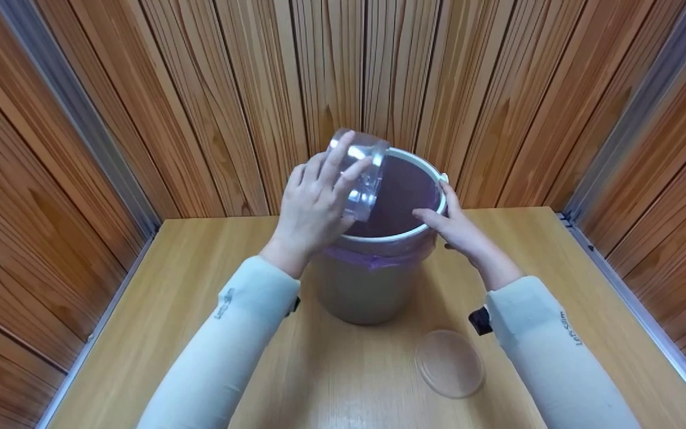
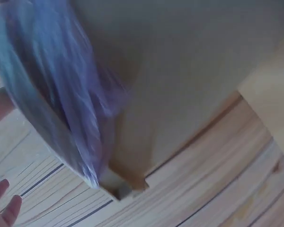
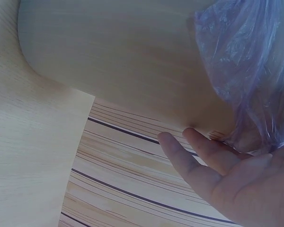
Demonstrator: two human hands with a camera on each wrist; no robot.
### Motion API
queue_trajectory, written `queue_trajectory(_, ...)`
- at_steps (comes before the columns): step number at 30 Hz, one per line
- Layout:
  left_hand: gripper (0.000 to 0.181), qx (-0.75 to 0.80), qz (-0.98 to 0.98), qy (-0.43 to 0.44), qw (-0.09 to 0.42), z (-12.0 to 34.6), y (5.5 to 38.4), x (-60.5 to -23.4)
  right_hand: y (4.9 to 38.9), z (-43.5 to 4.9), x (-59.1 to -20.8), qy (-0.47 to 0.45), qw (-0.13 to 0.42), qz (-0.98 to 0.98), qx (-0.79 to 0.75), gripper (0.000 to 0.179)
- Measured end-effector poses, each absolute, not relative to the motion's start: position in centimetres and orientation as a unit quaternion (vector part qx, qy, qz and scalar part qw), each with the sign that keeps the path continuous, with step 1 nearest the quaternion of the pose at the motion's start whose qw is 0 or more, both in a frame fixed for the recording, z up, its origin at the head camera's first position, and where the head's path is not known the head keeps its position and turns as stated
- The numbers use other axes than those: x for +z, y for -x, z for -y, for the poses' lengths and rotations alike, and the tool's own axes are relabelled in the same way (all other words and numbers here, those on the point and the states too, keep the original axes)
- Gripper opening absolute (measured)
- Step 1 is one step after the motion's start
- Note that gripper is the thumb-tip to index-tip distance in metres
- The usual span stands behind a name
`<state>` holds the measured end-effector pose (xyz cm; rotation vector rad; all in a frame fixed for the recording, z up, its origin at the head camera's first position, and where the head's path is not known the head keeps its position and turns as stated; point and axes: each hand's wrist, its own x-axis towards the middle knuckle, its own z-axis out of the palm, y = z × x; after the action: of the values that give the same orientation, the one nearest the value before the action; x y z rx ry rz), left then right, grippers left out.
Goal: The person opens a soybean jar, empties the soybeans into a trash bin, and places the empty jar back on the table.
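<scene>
My left hand [image 1: 314,199] grips a clear round plastic container [image 1: 369,179], tilted on its side with its mouth toward the inside of a trash can [image 1: 361,292]. The can stands upright on the table, lined with a purple plastic bag [image 1: 379,259] folded over below its pale rim. At the right side of that rim my right hand [image 1: 461,225] holds on, thumb over the inside edge. The right wrist view shows two fingers [image 3: 187,165] stretched out along the can's outer wall, below the bag. In the left wrist view the container is out of sight.
A clear round lid [image 1: 450,363] lies flat on the wooden table [image 1: 200,298] in front of the can, to the right. Wood-plank walls [image 1: 259,89] enclose the table at the back and both sides, with metal strips along the corners.
</scene>
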<state>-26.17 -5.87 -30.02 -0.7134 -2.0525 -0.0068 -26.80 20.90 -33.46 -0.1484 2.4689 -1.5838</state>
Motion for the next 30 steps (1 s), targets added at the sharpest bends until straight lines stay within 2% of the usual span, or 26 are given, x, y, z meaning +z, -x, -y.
queue_trajectory(6,0.103,-0.172,0.801,0.303,0.487,5.4,25.0,-31.0,27.0,-21.0,-33.6,0.046,0.097,-0.837,-0.537,0.097)
queue_trajectory(19,0.116,-0.400,0.759,0.266,0.439,4.1,21.0,-33.3,27.2,-21.0,-33.9,0.046,0.097,-0.838,-0.535,0.096)
queue_trajectory(30,0.126,-0.537,0.730,0.238,0.350,3.6,17.2,-36.6,27.3,-21.0,-34.0,0.043,0.094,-0.837,-0.537,0.095)
